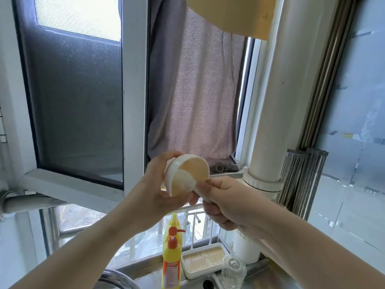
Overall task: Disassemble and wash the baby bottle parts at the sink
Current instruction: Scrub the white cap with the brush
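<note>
Your left hand (155,184) is curled around the white bottle cap (185,174), holding it raised above the yellow soap bottle (171,253) with its hollow side turned toward you. Your right hand (225,202) is closed around a white handle (203,195), just right of the cap, and the pale sponge head (184,180) on that handle sits inside the cap's hollow. The two hands nearly touch at the cap's lower edge. Just right of the soap bottle stands a white tray (203,262) with a wood-grain floor, and beyond the tray's right corner a clear glass bottle (233,268) stands upright. A pink towel (200,90) hangs high above the soap bottle, behind your hands.
</note>
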Demonstrator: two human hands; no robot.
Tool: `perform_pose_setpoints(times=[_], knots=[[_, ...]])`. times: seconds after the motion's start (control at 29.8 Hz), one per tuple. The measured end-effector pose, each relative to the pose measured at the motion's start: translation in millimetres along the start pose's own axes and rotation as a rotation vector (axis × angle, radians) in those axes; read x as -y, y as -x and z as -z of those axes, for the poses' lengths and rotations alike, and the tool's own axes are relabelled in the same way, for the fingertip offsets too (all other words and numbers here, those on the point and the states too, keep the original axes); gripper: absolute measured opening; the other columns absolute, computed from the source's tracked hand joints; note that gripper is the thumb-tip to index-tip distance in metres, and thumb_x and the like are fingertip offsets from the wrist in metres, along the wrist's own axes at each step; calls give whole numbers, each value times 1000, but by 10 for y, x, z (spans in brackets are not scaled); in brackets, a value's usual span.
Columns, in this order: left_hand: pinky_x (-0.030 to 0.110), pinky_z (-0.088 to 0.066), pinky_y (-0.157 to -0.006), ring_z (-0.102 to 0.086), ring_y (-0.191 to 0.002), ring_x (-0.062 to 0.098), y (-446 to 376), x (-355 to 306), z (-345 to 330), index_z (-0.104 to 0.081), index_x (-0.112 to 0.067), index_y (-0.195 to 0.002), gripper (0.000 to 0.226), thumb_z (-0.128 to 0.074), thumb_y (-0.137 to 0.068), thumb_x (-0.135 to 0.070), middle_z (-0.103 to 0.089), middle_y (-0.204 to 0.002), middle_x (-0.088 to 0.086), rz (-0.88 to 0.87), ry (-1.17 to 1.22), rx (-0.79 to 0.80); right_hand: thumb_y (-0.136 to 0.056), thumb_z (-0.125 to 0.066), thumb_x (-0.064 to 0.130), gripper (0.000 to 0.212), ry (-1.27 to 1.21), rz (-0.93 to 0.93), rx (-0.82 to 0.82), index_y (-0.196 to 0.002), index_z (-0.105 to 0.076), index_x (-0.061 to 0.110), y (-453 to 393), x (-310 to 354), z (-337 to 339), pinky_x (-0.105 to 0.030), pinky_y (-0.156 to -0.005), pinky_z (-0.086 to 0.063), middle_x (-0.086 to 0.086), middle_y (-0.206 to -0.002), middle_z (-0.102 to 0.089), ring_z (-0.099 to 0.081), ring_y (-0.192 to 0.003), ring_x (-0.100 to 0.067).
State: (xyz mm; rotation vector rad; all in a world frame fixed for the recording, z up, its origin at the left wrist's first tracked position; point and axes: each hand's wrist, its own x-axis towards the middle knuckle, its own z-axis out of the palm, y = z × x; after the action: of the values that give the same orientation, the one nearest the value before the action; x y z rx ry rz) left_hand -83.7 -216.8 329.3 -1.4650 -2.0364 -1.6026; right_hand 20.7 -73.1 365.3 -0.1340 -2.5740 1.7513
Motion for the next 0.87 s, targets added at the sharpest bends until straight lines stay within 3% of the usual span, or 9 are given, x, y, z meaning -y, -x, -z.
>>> perform_pose_setpoints(times=[0.13, 0.24, 0.3, 0.4, 0.5, 0.6, 0.71, 0.77, 0.87], knots=[[30, -58, -65, -63, -87, 9, -52, -101, 63, -41, -49, -106, 77, -87, -44, -42, -52, -97, -25, 121, 140, 100, -96, -42, 41, 38, 211, 75, -86, -84, -65, 13, -12, -15, 39, -15, -35, -26, 8, -48, -43, -30, -35, -3], [40, -59, -62, -69, -78, 29, -115, -246, 136, -51, -30, -100, 46, -81, -65, -29, -58, -106, 3, 345, 551, 178, -95, -42, 42, 40, 347, 148, -87, -84, -68, 14, -36, -13, 112, -13, -39, -28, 9, -48, -44, -33, -37, -2], [33, -56, -53, -68, -70, 26, -165, -288, 179, -52, -24, -99, 43, -80, -66, -28, -58, -101, 11, 404, 555, 204, -95, -42, 42, 38, 431, 169, -71, -82, -68, 18, -42, 6, 140, -13, -42, -28, 11, -43, -41, -31, -38, -3], [24, -49, -49, -65, -63, 18, -212, -272, 178, -62, -25, -96, 47, -77, -51, -28, -63, -89, 7, 402, 416, 182, -95, -44, 43, 33, 676, 213, -137, -81, -66, 23, -7, 41, 120, -12, -43, -30, 13, -41, -45, -36, -37, -3], [24, -50, -50, -66, -63, 16, -205, -207, 160, -67, -27, -95, 37, -68, -58, -27, -66, -84, 7, 419, 386, 97, -91, -50, 44, 33, 1298, 467, -534, -70, -62, 20, 11, -64, 118, -20, -41, -39, 9, -46, -48, -43, -38, -7], [23, -50, -51, -66, -63, 15, -205, -189, 142, -69, -28, -91, 32, -73, -60, -25, -70, -77, 2, 420, 435, 61, -91, -48, 37, 34, 1453, 622, -797, -64, -56, 19, -14, -145, 89, -18, -39, -28, 6, -51, -47, -41, -38, -11], [19, -49, -50, -65, -60, 9, -182, -189, 105, -71, -29, -87, 34, -84, -59, -15, -70, -72, -5, 357, 423, 20, -96, -36, 46, 42, 1094, 476, -540, -78, -62, 18, -78, -148, 36, -19, -46, -43, 8, -56, -52, -48, -45, -7], [20, -51, -54, -64, -64, 9, -132, -172, 94, -74, -33, -88, 39, -82, -53, -21, -69, -79, -5, 309, 431, -11, -96, -38, 46, 41, 664, 212, -256, -79, -63, 20, -47, -115, -25, -11, -42, -32, 10, -51, -46, -41, -40, -2], [20, -51, -59, -63, -71, 6, -103, -123, 113, -72, -34, -97, 50, -79, -48, -28, -65, -90, -8, 260, 435, -56, -96, -39, 46, 43, -22, -64, 52, -72, -60, 17, -1, -60, -98, -17, -37, -19, 5, -49, -33, -24, -40, -8]])
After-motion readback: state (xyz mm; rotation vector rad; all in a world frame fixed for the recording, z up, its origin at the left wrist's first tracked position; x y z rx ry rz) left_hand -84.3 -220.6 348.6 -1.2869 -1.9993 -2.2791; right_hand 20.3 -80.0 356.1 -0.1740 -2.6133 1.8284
